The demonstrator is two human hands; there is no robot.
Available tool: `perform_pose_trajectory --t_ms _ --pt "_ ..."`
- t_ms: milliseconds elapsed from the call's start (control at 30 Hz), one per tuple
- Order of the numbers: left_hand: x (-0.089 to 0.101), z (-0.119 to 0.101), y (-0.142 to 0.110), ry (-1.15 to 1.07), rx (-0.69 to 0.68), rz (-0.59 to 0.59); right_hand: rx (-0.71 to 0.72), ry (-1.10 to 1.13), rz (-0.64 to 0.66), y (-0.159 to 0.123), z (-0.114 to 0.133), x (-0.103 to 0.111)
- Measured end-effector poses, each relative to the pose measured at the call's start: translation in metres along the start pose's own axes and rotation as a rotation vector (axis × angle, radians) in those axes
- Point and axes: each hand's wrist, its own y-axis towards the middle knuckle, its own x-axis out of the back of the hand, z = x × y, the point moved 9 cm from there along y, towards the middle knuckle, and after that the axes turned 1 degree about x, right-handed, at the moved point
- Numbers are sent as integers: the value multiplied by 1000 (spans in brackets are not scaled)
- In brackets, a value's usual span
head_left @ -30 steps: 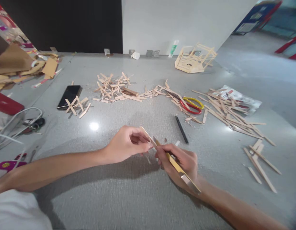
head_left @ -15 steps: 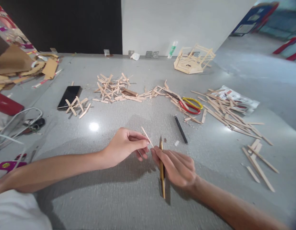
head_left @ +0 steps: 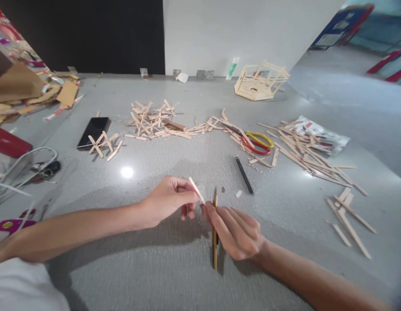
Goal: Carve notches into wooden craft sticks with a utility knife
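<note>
Between thumb and fingers, my left hand pinches a short, thin wooden stick that slants down toward the right. My right hand is closed around a gold-coloured craft knife, its pointed blade facing away from me. The right thumb and forefinger meet the lower end of the stick; whether they grip it too is hard to see. Both hands are close together just above the grey tabletop. Beyond the right hand lie a black pen-like tool and a small white scrap.
Wooden sticks are heaped at the back, near scissors with red and yellow handles. More sticks lie right, by a plastic packet. A stick frame, glue tube, phone and red bottle stand around.
The stick and both hands have shifted slightly toward me. The craft knife has swung a little to the left at its lower end. Other things on the table look unmoved.
</note>
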Motion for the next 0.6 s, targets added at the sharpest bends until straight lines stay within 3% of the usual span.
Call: perform_pose_trajectory --t_ms 200,433,600 --pt "-3 4 3 -34 48 21 -19 34 -6 -3 -2 1" --pt "-13 9 2 -72 51 133 -35 48 -101 -6 -1 8" --pt "-17 5 1 -36 40 163 -71 81 -78 -10 -5 6"
